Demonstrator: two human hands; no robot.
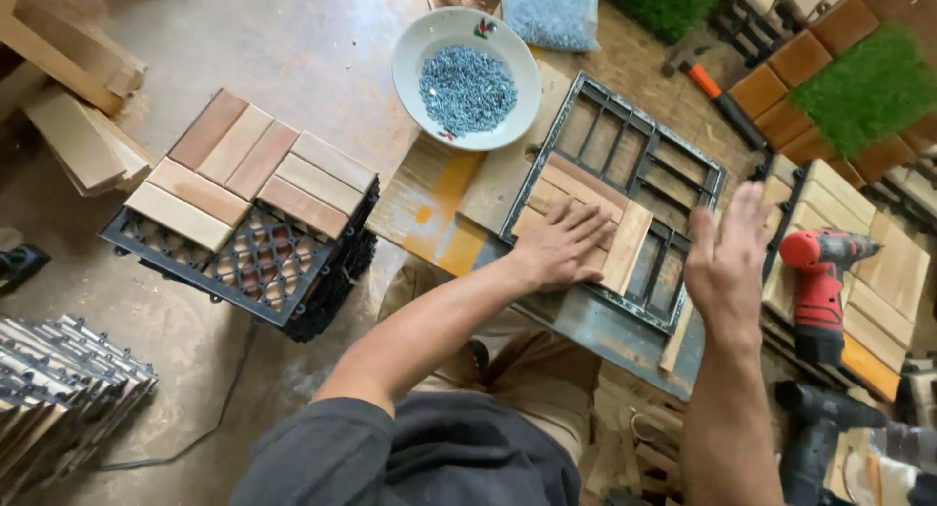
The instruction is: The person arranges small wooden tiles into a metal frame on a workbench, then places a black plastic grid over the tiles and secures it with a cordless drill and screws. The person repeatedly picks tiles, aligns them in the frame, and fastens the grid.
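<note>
Head view: left hand (561,244) flat, fingers spread, palm down on wood slats (586,213) lying in a black grid frame (625,189) on the worktop (429,208); it presses, grips nothing. Right hand (727,257) open, fingers together and lifted, at 3 o'clock of the frame, just above its right edge, holding nothing. One slat (628,247) sits crosswise at the right end of the others, between the two hands. White bowl (467,77) of grey screws at 11 o'clock of the frame, touching its corner. Red drill (820,286) at 3 o'clock of the right hand, on a stack of finished tiles (878,272). Hammer (712,86) at 1 o'clock of the frame. Half-slatted tile stack (249,213) at 9 o'clock, on the floor (293,38). Pile of bare grids (63,394) at 8 o'clock. Loose planks (68,96) at 10 o'clock.
</note>
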